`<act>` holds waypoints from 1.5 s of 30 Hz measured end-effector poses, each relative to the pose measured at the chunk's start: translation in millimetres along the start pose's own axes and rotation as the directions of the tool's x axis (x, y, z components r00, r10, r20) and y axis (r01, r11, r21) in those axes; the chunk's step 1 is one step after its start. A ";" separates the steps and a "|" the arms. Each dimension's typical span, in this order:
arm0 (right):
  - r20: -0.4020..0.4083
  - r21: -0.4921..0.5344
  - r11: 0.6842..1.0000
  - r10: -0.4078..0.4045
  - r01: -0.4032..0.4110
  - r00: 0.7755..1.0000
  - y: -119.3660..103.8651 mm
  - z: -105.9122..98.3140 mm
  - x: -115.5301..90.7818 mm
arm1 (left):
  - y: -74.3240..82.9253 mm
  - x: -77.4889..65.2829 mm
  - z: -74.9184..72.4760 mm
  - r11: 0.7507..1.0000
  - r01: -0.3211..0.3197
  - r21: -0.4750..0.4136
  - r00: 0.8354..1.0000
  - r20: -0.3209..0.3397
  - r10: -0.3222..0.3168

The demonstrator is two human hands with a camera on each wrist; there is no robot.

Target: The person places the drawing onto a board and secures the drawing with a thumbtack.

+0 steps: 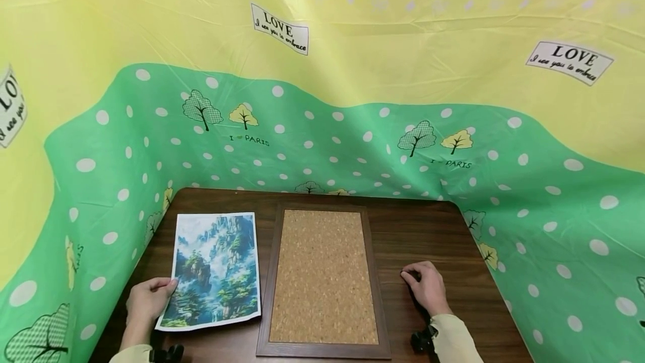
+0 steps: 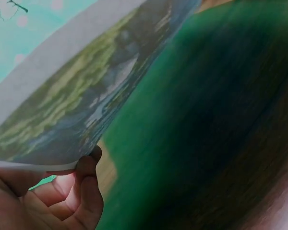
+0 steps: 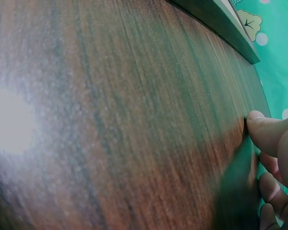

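Note:
At the left of the head view, my left hand (image 1: 148, 298) pinches the left edge of a printed picture (image 1: 216, 268), a white-bordered sheet showing misty blue-green mountains and trees. The lower part of the sheet bends, and its bottom edge curves upward. Seen from the left wrist, the picture (image 2: 81, 91) bows away from my left hand (image 2: 62, 199), thumb on one face and fingers behind. To the right of the sheet lies a cork board (image 1: 325, 279) in a dark wooden frame. My right hand (image 1: 427, 284) rests on the table beyond the board's right side, fingers loosely curled, holding nothing.
The dark wood-grain table (image 1: 418, 228) has rounded far corners. A green and yellow patterned curtain (image 1: 322, 144) encloses its back and both sides. In the right wrist view, one corner of the board's frame (image 3: 230, 36) shows at the top, and glare brightens the tabletop.

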State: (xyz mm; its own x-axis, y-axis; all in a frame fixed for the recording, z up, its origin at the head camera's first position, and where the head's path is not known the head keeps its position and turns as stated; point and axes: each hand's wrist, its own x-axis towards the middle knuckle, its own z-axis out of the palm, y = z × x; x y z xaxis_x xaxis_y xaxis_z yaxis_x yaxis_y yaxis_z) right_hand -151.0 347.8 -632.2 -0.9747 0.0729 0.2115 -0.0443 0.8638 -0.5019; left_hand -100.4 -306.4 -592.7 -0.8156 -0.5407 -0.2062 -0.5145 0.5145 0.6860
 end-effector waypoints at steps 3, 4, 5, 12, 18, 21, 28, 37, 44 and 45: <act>-0.001 0.000 1.000 0.003 -0.003 1.000 0.1 -0.2 -0.4 | 2.5 -1.4 6.3 1.000 -0.016 -0.014 1.000 0.012 0.017; -0.003 0.001 1.000 0.001 -0.001 1.000 0.0 -0.4 -0.5 | 3.8 -2.1 8.6 1.000 -0.014 -0.023 1.000 0.018 0.014; -0.005 0.003 1.000 0.000 0.000 1.000 0.0 -0.4 -0.6 | 5.1 -2.7 11.0 0.999 -0.011 -0.032 1.000 0.024 0.012; -0.026 0.011 1.000 -0.010 0.010 1.000 0.7 0.3 -0.4 | 15.3 -6.4 24.7 0.994 -0.024 -0.106 0.994 0.101 0.035; -0.034 0.013 1.000 -0.016 0.016 0.999 0.7 -0.1 -1.1 | 23.2 -10.4 36.8 0.983 -0.043 -0.178 0.984 0.165 0.073; -0.039 0.012 1.000 -0.021 0.022 0.999 0.5 -0.7 -1.4 | 26.4 -12.5 42.8 0.981 -0.066 -0.184 0.977 0.187 0.101; -0.041 0.010 1.000 -0.023 0.024 0.999 1.0 -0.8 -2.0 | 36.9 -19.3 55.0 0.970 -0.075 -0.231 0.966 0.223 0.128; -0.042 0.015 1.000 -0.016 0.017 0.999 0.7 -0.4 -3.0 | 53.5 -32.0 80.2 0.934 -0.043 -0.355 0.951 0.272 0.147; -0.044 0.018 1.000 -0.017 0.018 0.999 0.3 -0.4 -3.6 | 62.5 -42.4 101.2 0.889 0.037 -0.457 0.940 0.318 0.124; -0.048 0.019 1.000 -0.020 0.021 0.999 0.3 -0.5 -3.7 | 64.0 -43.8 103.5 0.884 0.042 -0.466 0.939 0.321 0.125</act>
State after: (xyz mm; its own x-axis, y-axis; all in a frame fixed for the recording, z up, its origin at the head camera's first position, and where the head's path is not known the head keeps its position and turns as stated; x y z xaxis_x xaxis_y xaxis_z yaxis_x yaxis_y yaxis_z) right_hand -147.4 348.0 -632.7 -0.9619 0.0797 0.2617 -0.0687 0.8555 -0.5132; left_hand -125.0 -180.9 -612.0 -0.9151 -0.2292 -0.3318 -0.3652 0.1222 0.9229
